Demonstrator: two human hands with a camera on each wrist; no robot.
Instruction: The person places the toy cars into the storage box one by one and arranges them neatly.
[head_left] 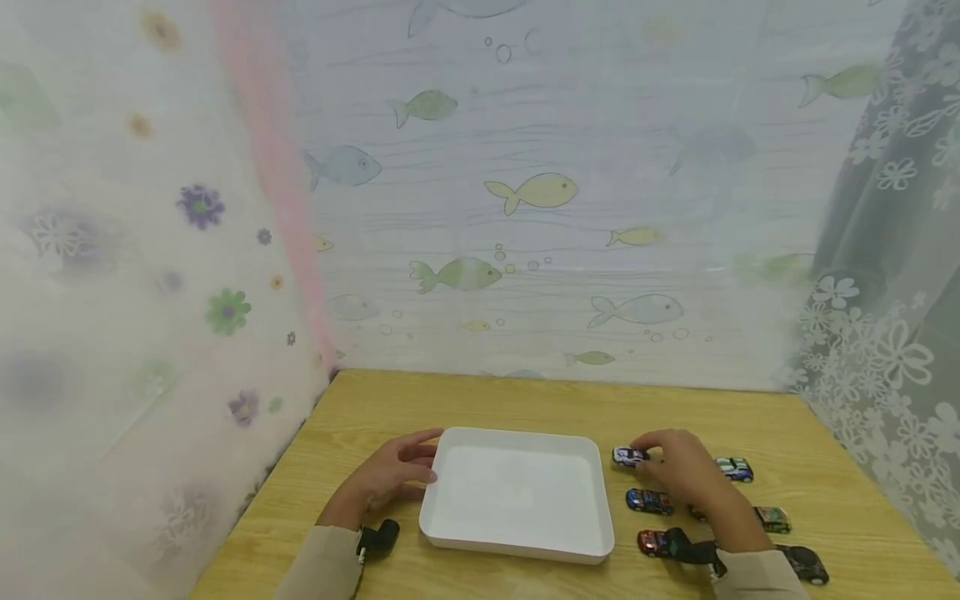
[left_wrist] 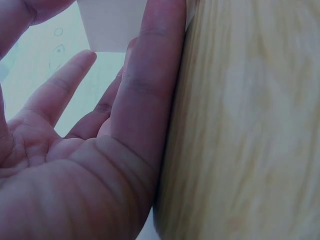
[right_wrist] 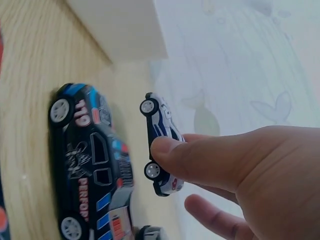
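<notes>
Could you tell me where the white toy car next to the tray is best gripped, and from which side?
Probably pinch the white toy car across its narrow body, between the wheels, coming from above. It stands on its wheels on the table, sides exposed, and the right hand already has a fingertip at it.

- The tray (head_left: pixel 517 492) sits on the tabletop (head_left: pixel 525 400), at the lower centre of the frame.
- The left hand (head_left: pixel 390 475) rests on the tabletop against the tray's left edge.
- Toy cars lie in a cluster right of the tray, in the lower right of the frame.
- The right hand (head_left: pixel 678 467) lies over that cluster, fingertips on the car nearest the tray's far right corner (head_left: pixel 628 455).
- Another car (head_left: pixel 648 501) lies just in front of that one.
- Curtains hang behind the tabletop and at both sides.
</notes>
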